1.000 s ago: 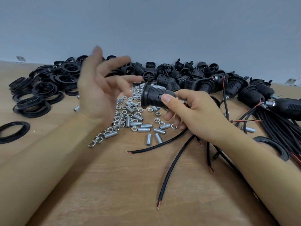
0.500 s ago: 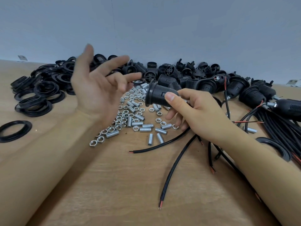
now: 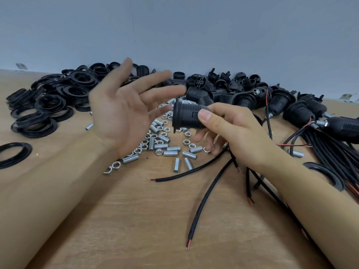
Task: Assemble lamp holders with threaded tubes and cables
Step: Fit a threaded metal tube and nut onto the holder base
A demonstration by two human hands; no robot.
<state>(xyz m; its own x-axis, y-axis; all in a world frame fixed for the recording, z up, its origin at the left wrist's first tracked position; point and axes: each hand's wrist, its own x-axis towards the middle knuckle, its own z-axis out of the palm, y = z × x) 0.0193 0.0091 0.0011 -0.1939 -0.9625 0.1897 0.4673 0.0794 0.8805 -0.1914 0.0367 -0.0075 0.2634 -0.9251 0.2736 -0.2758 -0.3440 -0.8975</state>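
Observation:
My right hand (image 3: 231, 133) grips a black lamp holder (image 3: 186, 115) above the table, its wide mouth pointing left. My left hand (image 3: 124, 111) hovers just left of it, palm up, fingers spread and slightly blurred, holding nothing. Below them lie several silver threaded tubes (image 3: 171, 153) and hex nuts (image 3: 144, 146) scattered on the wooden table (image 3: 136, 220). Black cables (image 3: 206, 200) with red and bare copper ends run out from under my right hand toward the front.
A heap of black rings (image 3: 50, 101) fills the back left, one ring (image 3: 13, 154) lying alone at the left edge. Loose lamp holders (image 3: 223, 88) pile against the wall. Assembled holders with cables (image 3: 318, 121) lie at right, beside a ring (image 3: 326, 175).
My left hand has opened wider and turned palm up, its fingers now reaching toward the holder's mouth. My right hand keeps its hold on the lamp holder, barely shifted.

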